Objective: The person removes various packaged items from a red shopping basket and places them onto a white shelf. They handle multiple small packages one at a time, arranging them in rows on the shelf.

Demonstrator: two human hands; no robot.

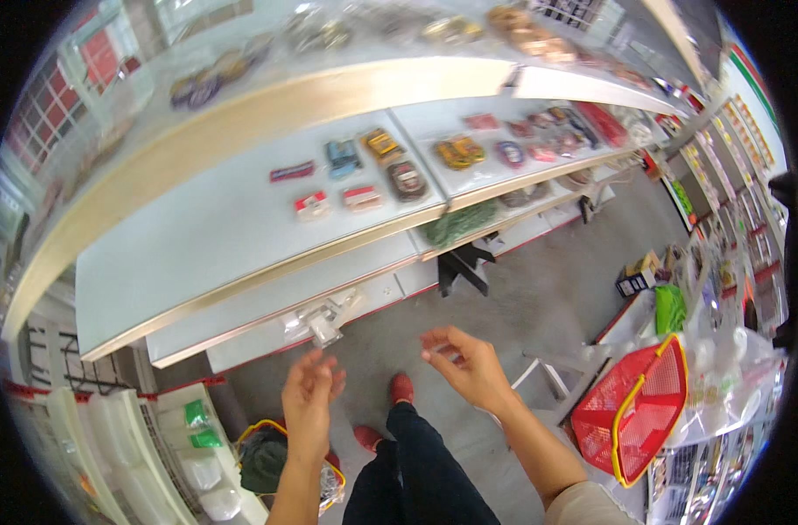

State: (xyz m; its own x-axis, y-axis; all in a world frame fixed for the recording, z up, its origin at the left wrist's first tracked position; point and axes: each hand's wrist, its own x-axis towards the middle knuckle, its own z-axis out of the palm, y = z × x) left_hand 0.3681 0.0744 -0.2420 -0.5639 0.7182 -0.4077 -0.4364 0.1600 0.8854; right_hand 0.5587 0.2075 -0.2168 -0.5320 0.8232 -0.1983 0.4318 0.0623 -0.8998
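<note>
My left hand is raised above the floor in front of the shelving, fingers loosely curled and apart, holding nothing. Just beyond its fingertips, a clear plastic packet with white contents lies by the lowest shelf's edge; the two look apart. To the right, my right hand hangs over the grey floor, empty, with a gap between thumb and bent fingers. On the middle shelf rest a light-blue packet, a yellow packet, a dark round-ended packet and two red-and-white packets.
A red mesh basket with yellow handles stands at right beside clear plastic bags. Another basket, holding dark cloth, is by my left forearm. A black bracket juts from the lower shelving. Packaged goods line the upper shelf.
</note>
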